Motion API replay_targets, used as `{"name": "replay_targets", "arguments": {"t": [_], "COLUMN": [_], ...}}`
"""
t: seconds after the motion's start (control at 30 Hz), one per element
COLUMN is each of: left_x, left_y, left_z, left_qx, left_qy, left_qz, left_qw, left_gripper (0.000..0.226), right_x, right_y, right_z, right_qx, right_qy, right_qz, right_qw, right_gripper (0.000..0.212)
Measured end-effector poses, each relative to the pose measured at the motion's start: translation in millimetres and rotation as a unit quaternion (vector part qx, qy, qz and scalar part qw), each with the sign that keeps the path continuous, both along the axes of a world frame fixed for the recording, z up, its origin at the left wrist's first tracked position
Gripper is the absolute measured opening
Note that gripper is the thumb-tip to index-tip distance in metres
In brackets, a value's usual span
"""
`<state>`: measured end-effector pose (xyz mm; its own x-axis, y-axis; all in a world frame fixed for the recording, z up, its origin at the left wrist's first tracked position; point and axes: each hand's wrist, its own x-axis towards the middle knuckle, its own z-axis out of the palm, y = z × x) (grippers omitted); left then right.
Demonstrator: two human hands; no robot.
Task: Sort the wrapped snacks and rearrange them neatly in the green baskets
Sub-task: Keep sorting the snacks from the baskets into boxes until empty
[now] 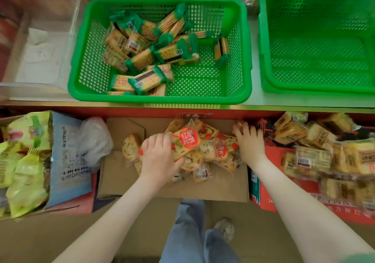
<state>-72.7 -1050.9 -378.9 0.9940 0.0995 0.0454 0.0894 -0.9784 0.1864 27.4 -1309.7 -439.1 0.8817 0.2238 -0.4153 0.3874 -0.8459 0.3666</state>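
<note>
Red-labelled bread packet (187,141): held at an angle above the pile in the cardboard box (223,187), below the shelf edge. Left hand (158,159): fingers curled round this packet's lower end, gripping it.

Right hand (249,143): fingers spread and fairly straight, tips resting on packets at the box's far right corner; nothing seen clamped in it.

Loose bread packets (211,153): a jumbled heap in the box, between the two hands, not yet moved.

Middle green basket (158,98): on the shelf (304,103) above the box. Holds green-wrapped cracker packets (162,49), heaped crosswise toward its left and back; its right half shows bare mesh.

Right green basket (263,45): just beside the first, no snacks visible in it.

Progress, as judged: early. One sort sits in a basket but untidily; the bread is still in its box, and neat rows are yet to be made.

Surroundings: red carton (261,199) at right, piled with tan cake packets (312,159); yellow-green bags (26,171) in an open carton at left; clear plastic bin (40,59) left of the middle basket.

Obstacles, as judged: the shelf lip overhangs the box's far side, so a packet must be lifted out and over it; the cracker heap takes up the middle basket's left half.
</note>
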Motion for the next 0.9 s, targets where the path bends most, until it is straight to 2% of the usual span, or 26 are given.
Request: {"name": "replay_targets", "arguments": {"t": [0.13, 0.23, 0.4, 0.47, 0.63, 0.7, 0.83, 0.9], "left_x": [-2.6, -1.2, 14.5, 22.2, 31.3, 30.9, 23.6, 18.8], "left_y": [1.0, 1.8, -19.0, -36.0, -86.6, -107.4, -149.5, -170.8], "left_z": [-7.6, -4.9, 18.0, 29.5, 47.9, 53.6, 60.0, 63.5], "left_qx": [-0.014, -0.027, -0.063, -0.082, -0.116, -0.116, -0.110, -0.106], "left_qy": [0.004, -0.004, -0.020, -0.033, -0.056, -0.059, -0.043, -0.038], "left_qz": [-0.006, -0.011, -0.033, -0.049, -0.104, -0.117, -0.127, -0.123], "left_qw": [1.000, 1.000, 0.997, 0.995, 0.986, 0.985, 0.985, 0.986], "left_gripper": [0.075, 0.073, 0.075, 0.075, 0.075, 0.076, 0.075, 0.074], "right_x": [3.2, 1.8, -10.7, -18.4, -35.2, -40.9, -53.3, -56.8], "right_y": [-3.2, -4.1, -15.1, -26.5, -86.1, -113.7, -149.3, -158.3], "right_z": [-0.9, 7.3, 43.6, 65.8, 106.9, 111.1, 101.3, 99.9], "right_qx": [-0.031, 0.002, 0.146, 0.207, 0.305, 0.302, 0.209, 0.226], "right_qy": [-0.009, -0.022, -0.080, -0.109, -0.186, -0.179, -0.080, -0.071], "right_qz": [0.020, 0.000, -0.047, -0.063, -0.178, -0.215, -0.208, -0.199], "right_qw": [0.999, 1.000, 0.985, 0.970, 0.917, 0.911, 0.952, 0.951], "right_gripper": [0.079, 0.079, 0.076, 0.078, 0.060, 0.056, 0.055, 0.056]}}
